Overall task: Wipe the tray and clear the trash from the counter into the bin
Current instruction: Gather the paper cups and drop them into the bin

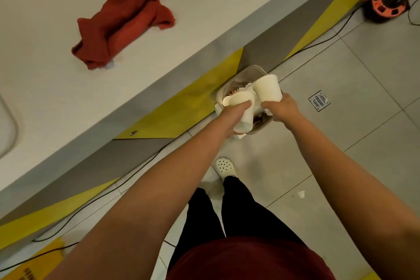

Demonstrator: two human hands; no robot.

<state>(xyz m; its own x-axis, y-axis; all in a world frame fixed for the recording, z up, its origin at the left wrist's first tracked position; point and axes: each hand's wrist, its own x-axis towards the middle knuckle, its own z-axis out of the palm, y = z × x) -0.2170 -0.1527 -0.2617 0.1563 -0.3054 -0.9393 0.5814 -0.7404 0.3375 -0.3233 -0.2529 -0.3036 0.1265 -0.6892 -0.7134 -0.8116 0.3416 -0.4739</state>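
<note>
Below the table edge, on the grey tiled floor: one pale bin (244,75), standing against the yellow-and-grey table front, its mouth partly filled with white paper and brownish scraps. Above the bin: left hand (231,118), fingers curled round a white paper cup (242,109) lying tilted on its side, open end toward the table; crumpled white paper shows under this hand. Right hand (283,109), just beside the left, gripping a second white paper cup (267,91) by its base, mouth turned away from the person and over the bin's far rim; a scrap of white paper is pinched beneath the same hand. Both bare forearms reach forward and down from the lower frame. On the table (56,102), well apart from the bin: one red cloth (120,27), bunched and rumpled, untouched. At the left frame edge, on the table: a rounded corner of a pale tray (8,129), mostly out of view. On the floor: white perforated clog (225,167) below black trouser legs; square metal floor drain (319,100) to the right of the hands; orange cable reel (388,4) at upper right, with a black cable (136,171) running along the table base; small white scrap (301,193) on a tile near the right forearm.
</note>
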